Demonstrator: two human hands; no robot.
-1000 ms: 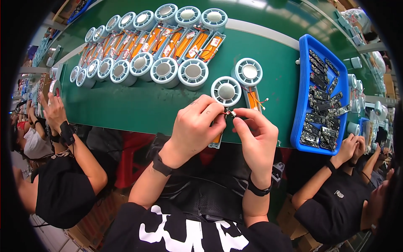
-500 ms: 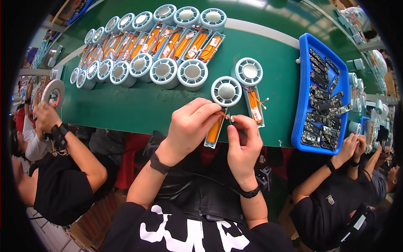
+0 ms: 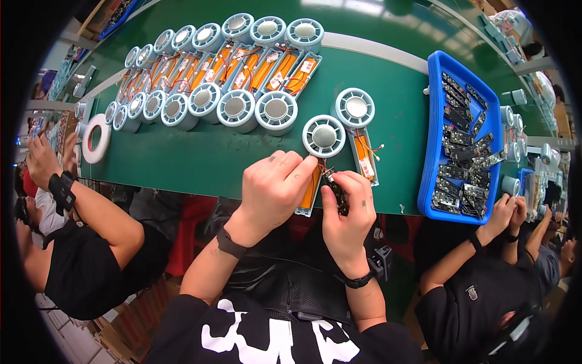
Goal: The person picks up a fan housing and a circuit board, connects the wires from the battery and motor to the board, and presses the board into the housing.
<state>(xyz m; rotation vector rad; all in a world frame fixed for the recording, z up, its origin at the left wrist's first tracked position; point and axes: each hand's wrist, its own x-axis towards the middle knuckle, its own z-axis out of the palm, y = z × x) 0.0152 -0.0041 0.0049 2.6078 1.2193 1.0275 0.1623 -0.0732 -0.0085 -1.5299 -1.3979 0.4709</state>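
- One bare left hand, fingertips pinched nearly together beside thin red wires; exact grip hidden!
- Just ahead, a pale-blue plastic unit with round, silver-centred head, its long axis running toward the person between both hands.
- Narrow black circuit board, roughly lengthwise alongside, clasped in the nearer bare right hand, nearly closed.

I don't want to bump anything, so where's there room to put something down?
The green tabletop has two bare patches: between the blue tray and the light-blue housing nearest it; and between the left hand, the housing row and the white tape roll. It's crowded along that row, in the tray of circuit boards, and by the right hand.
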